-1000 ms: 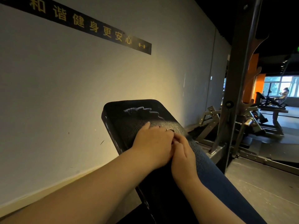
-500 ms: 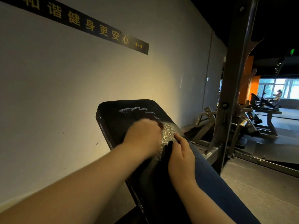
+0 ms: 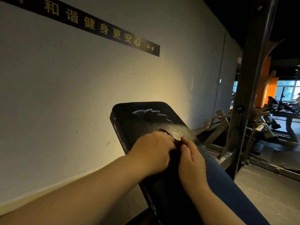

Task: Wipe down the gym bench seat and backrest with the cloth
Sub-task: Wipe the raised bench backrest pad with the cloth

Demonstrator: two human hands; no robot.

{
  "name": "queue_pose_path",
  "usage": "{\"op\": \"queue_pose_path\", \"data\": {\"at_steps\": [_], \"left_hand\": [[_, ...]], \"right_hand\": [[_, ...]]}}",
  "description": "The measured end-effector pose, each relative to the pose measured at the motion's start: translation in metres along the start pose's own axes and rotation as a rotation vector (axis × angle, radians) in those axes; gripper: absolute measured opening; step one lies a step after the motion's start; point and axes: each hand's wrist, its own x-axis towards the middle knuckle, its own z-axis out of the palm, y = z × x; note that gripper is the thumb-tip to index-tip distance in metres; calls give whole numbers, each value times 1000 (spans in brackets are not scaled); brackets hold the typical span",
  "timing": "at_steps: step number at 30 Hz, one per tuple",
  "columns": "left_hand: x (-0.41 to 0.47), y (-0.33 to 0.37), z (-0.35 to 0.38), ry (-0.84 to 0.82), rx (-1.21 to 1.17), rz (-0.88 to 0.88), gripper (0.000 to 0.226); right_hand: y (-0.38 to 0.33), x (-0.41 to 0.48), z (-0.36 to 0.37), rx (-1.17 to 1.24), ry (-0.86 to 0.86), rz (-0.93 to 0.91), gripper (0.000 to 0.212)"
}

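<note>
Tilting up beside a grey wall [image 3: 81, 95], the black backrest [image 3: 146, 120] is lit in a dim gym.
A dark cloth [image 3: 177, 143] is gripped on its pad by the curled left hand [image 3: 152, 153]; the right hand [image 3: 191, 161] is laid just beside, fingers straight. A steel rack upright [image 3: 248, 78] is seen to the right, weight machines [image 3: 276, 114] beyond.

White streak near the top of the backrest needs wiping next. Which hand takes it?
Left. The left hand lies on the backrest just below the white streak, with what looks like the dark cloth under its fingers. The right hand sits lower, at the backrest's right edge.
</note>
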Motion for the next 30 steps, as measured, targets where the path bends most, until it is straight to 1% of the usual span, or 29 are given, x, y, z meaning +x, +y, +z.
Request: {"op": "queue_pose_path", "data": {"at_steps": [1, 2, 3, 5, 7, 8, 9, 10, 11, 13, 14, 15, 16, 17, 19, 20, 21, 22, 23, 25, 27, 28, 29, 30], "left_hand": [[-2, -5, -9, -26, -42, 40, 32], [1, -19, -16, -29, -51, 44, 31], [6, -35, -21, -16, -38, 5, 29], [21, -69, -30, 51, 18, -178, 28], [31, -88, -31, 155, 79, -353, 30], [34, -87, -27, 176, 125, -397, 30], [35, -80, -22, 163, 161, -412, 29], [33, -69, -18, 134, 159, -391, 29], [29, -57, -12, 95, 124, -328, 28], [13, -38, -11, 10, 3, -134, 29], [9, -40, -17, -34, -32, -59, 30], [10, -49, -24, -51, -34, -29, 31], [16, -65, -29, -38, -10, -67, 32], [23, -81, -34, -6, 25, -153, 33], [38, -109, -38, 98, 98, -375, 33], [43, -111, -35, 139, 135, -454, 31], [46, -105, -30, 159, 152, -490, 30], [47, -91, -23, 149, 155, -489, 29], [45, -73, -15, 123, 137, -448, 30], [30, -44, -4, 67, 36, -260, 31], [21, -43, -11, -9, -50, -99, 33], [24, -55, -17, -39, -46, -75, 33], [29, -69, -23, -47, -19, -106, 33], [35, -85, -28, -30, 24, -183, 32]], "right_hand": [[-1, -1, 0, -25, -18, -18, 39], [-2, -2, 0, -57, -37, -39, 39], [-3, -2, 1, -94, -62, -64, 40], [-4, -3, 2, -161, -110, -119, 40], [-4, -4, 4, -196, -130, -151, 41], [-4, -3, 4, -205, -129, -156, 41], [-4, -2, 4, -201, -124, -154, 42], [-3, -2, 4, -197, -117, -148, 42], [-3, -2, 4, -197, -118, -146, 42], [-4, -3, 5, -196, -125, -155, 41], [-4, -4, 6, -194, -124, -163, 42], [-5, -4, 6, -196, -121, -162, 43], [-4, -3, 6, -198, -117, -157, 42], [-4, -3, 5, -203, -114, -151, 41], [-3, -2, 4, -210, -117, -146, 41], [-3, -2, 4, -211, -118, -146, 41], [-2, -2, 4, -211, -117, -144, 42], [-2, -2, 4, -211, -114, -141, 42], [-2, -2, 4, -212, -110, -136, 42], [-3, -2, 5, -210, -109, -130, 41], [-5, -3, 5, -202, -113, -140, 37], [-6, -3, 5, -204, -114, -144, 36], [-6, -3, 5, -211, -115, -142, 37], [-6, -3, 5, -219, -116, -137, 39]]}}
